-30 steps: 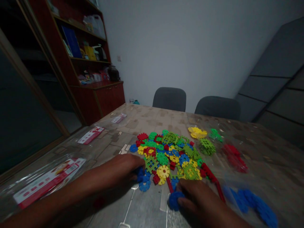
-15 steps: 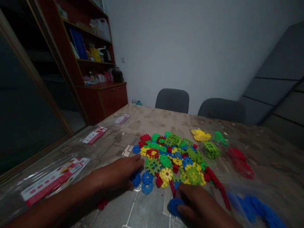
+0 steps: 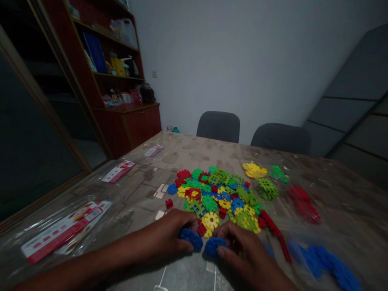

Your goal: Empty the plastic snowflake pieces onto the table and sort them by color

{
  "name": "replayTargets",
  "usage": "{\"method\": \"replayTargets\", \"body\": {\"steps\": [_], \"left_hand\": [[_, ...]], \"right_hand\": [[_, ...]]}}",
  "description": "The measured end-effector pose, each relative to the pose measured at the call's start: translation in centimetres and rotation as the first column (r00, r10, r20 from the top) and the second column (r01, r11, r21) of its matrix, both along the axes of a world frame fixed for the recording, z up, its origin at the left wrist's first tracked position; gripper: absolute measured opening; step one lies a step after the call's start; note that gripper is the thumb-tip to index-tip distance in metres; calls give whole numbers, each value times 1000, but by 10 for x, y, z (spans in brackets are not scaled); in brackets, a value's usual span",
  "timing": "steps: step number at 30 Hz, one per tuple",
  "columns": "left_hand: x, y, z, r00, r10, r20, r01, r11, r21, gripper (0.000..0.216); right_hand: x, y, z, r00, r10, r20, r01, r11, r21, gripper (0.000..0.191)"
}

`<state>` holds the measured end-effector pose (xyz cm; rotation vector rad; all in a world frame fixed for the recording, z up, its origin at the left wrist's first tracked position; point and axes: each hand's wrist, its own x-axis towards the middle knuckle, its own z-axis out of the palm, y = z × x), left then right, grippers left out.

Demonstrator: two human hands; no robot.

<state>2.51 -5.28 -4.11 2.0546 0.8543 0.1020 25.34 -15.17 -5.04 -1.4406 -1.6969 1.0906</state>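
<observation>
My left hand (image 3: 174, 231) is closed on blue notched discs (image 3: 192, 239), pinched between thumb and fingers; they look stacked, but how many I cannot tell. Just to its right, my right hand (image 3: 242, 252) grips more blue notched discs (image 3: 214, 246). The two blue bunches face each other with a small gap between them, in front of the pile. Right behind my hands lies a yellow notched disc (image 3: 210, 220). The mixed pile of plastic pieces (image 3: 209, 203) holds red, green, blue and yellow discs, lattice squares and small red blocks.
A lone red block (image 3: 169, 203) sits left of the pile. Bags of yellow (image 3: 254, 169), red (image 3: 304, 204) and blue pieces (image 3: 329, 260) lie at right, near a red bar (image 3: 283, 244). Clear packaging (image 3: 66, 230) lies at left. Two chairs (image 3: 218, 126) stand behind the table.
My left hand has moved right and nearer to me, with blue discs in it; the blue discs beside it on the table no longer show there. My right hand has shifted slightly up and left.
</observation>
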Motion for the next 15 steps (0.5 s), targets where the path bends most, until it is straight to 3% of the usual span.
{"method": "replayTargets", "body": {"steps": [2, 5, 11, 15], "left_hand": [[5, -7, -5, 999, 21, 51, -15, 993, -117, 21], [9, -14, -9, 993, 78, 86, -50, 957, -287, 26], [8, -13, -7, 978, -3, 211, 85, 920, -382, 13], [9, -11, -10, 983, -7, 185, 59, 959, -276, 20]], "right_hand": [[-6, -2, -10, 996, 12, -87, -13, 1000, -12, 16], [-12, -4, -20, 998, 37, -57, -39, 999, -35, 17], [-15, -2, -23, 1000, -10, 29, 11, 999, -50, 11], [-18, -1, -27, 999, -40, 18, 41, 998, -51, 12]]}}
